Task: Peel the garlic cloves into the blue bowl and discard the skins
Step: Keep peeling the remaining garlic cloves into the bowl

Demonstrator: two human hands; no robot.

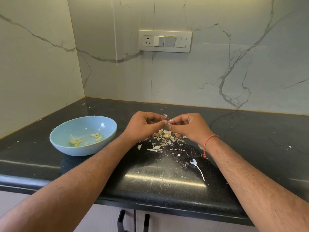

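Both forearms reach in from bottom of frame. Left hand (143, 125) and right hand (189, 126) pinch garlic clove (167, 120) at centre. Skins (164, 139) on surface (167, 181) beneath. Blue bowl (83, 135) lies left, nearer my left hand.

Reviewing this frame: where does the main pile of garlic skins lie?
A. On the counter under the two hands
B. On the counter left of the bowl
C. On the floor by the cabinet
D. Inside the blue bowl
A: the skins are heaped on the black counter just below the left hand and right hand, while the bowl holds mostly peeled cloves.
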